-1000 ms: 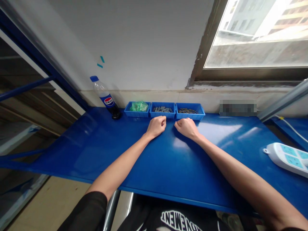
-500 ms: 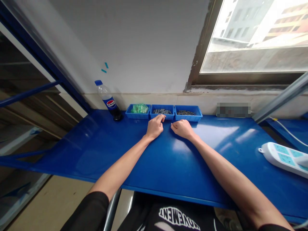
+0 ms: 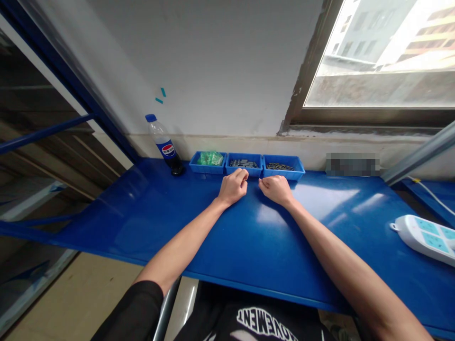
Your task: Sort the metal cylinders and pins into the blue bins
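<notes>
My left hand (image 3: 233,187) rests on the blue table, closed with its fingers curled under, just in front of the middle blue bin (image 3: 244,173). That bin holds small grey metal pieces (image 3: 243,163). To its right, my right hand (image 3: 276,189) is closed in a fist on the tabletop, below the right blue bin (image 3: 297,174) with thin metal pieces (image 3: 280,166) inside. A gap separates the two hands. Nothing shows sticking out of either one. The left blue bin (image 3: 207,169) contains a green, plastic-looking bundle (image 3: 210,158).
A cola bottle (image 3: 167,148) stands left of the bins, near the wall. At the right edge of the blue table (image 3: 227,246) lies a white power strip (image 3: 423,239). A metal post (image 3: 419,154) slants up at the back right, below the window. A blurred-out item (image 3: 353,164) sits against the wall.
The whole view has shifted slightly, so the bins and bottle appear a little farther right. My left index finger looks more curled in. The right hand stays a fist.
</notes>
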Demonstrator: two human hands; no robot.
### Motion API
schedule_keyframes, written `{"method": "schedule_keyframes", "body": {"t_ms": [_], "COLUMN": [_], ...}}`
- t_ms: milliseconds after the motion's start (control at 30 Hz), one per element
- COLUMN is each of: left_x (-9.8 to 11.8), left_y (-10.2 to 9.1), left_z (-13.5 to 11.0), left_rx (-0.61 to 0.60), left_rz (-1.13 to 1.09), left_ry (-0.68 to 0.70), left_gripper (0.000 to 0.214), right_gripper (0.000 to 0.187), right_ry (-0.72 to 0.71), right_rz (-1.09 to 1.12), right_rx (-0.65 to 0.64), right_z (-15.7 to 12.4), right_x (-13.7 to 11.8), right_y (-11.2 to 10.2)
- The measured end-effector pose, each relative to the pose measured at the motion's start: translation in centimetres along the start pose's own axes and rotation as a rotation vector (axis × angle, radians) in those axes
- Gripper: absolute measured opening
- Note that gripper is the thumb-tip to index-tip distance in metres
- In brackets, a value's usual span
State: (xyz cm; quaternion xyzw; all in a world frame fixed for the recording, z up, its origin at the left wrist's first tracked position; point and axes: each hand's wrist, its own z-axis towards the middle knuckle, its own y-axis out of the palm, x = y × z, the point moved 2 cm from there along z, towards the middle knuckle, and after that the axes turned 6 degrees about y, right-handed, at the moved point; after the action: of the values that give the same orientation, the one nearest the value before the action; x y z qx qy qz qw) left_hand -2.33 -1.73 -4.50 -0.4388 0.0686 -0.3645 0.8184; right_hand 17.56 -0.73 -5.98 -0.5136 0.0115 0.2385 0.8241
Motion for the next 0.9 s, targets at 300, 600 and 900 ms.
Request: {"method": "schedule_keyframes", "body": {"t_ms": [300,600,900], "left_x": [-2.9,-3.6,-3.3], "left_y": [-1.1,-0.3,-0.8], "left_z": [0.0,1.5,1.3], "left_rx": [0.059,-0.014,-0.088], "left_rz": [0.253,0.245,0.152], "left_ry": [0.092,0.067,0.089], "left_gripper": [0.041,0.028,0.02], "right_gripper": [0.042,0.016,0.036], "right_ry": [-0.03,0.016,0.1], "right_rz": [0.122,0.196,0.278], "right_rx": [0.151,0.165,0.116], "right_z": [-0.1,-0.2,-0.2], "right_x": [0.4,0.1,0.0], "right_y": [-0.6,-0.9,-1.0]}}
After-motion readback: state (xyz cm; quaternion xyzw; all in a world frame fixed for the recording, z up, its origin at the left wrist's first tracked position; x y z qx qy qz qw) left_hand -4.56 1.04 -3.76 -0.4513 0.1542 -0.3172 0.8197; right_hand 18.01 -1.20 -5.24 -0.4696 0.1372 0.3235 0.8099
